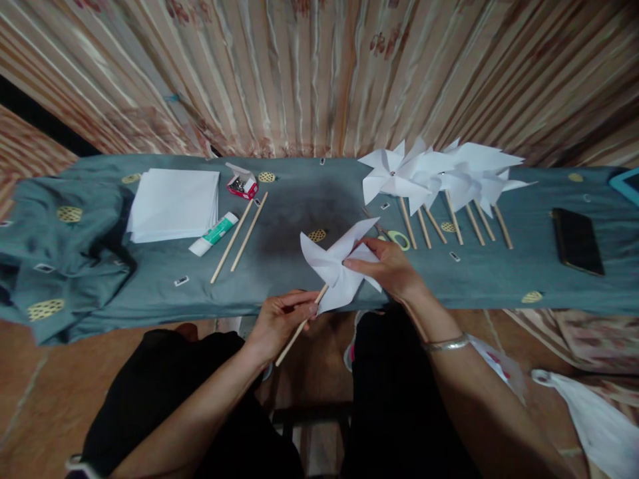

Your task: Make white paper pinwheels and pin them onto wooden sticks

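Observation:
Between my hands is a white paper pinwheel (332,266) on a thin wooden stick (289,349), held over the front edge of the table. My left hand (282,319) is closed round the stick, just below the paper blades. With thumb and fingers my right hand (389,266) pinches the pinwheel near its middle, hiding part of the right-hand blades. Green-handled scissors (398,239) lie on the cloth just behind my right hand. Further right rest several white pinwheels (429,173), overlapping, their sticks pointing towards me.
On the left lie a stack of white paper (174,203), a green and white tube (214,233), two loose sticks (249,231) and an open red box of small metal pieces (242,182). A black phone (578,241) is at the right. Green cloth (319,199) covers the table.

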### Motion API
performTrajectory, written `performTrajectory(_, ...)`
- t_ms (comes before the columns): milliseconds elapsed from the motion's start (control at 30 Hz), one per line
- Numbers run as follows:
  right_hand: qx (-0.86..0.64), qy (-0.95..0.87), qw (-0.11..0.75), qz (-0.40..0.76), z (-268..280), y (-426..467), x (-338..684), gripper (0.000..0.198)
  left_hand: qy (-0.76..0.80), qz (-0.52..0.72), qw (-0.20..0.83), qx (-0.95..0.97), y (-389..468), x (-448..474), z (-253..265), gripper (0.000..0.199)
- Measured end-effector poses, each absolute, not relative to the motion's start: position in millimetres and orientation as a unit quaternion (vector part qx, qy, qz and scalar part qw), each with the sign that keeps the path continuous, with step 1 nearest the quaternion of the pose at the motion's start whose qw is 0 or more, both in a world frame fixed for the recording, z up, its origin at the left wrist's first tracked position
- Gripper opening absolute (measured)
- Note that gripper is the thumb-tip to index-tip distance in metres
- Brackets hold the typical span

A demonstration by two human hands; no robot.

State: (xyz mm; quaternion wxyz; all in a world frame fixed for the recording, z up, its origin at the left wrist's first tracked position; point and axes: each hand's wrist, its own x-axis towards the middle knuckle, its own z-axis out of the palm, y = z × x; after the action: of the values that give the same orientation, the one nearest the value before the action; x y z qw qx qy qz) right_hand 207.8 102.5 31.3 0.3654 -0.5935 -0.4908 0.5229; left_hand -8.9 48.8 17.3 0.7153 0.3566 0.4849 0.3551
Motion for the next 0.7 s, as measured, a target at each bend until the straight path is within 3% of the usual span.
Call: performTrajectory(700, -0.592, -0.495, 0.289, 0.567, 21.5, 111.7, 209.7, 0.039, 0.453, 0.316, 0.785, 0.282, 33.9, -13.8, 13.5, 0.046)
